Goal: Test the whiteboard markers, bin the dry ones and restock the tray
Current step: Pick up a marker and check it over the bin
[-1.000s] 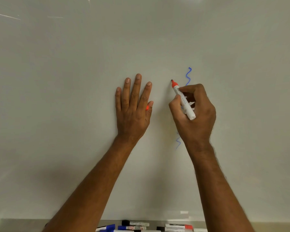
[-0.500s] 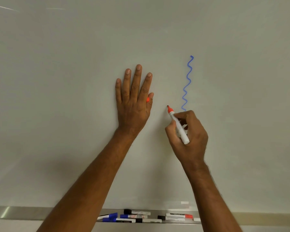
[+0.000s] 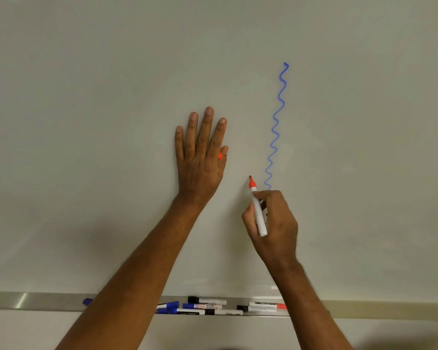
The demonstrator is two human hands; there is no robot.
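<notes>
Marker [image 3: 258, 208] (label unreadable) gripped by right hand [image 3: 273, 223].

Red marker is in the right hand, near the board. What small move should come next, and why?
Probably lower the red marker, gripped by the right hand, and take its cap from the left hand: no red line shows beside the blue squiggle, suggesting it is dry.

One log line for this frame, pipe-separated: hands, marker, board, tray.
left hand flat on whiteboard, red cap under thumb | right hand grips red marker | no red mark visible | tray holds markers
</notes>
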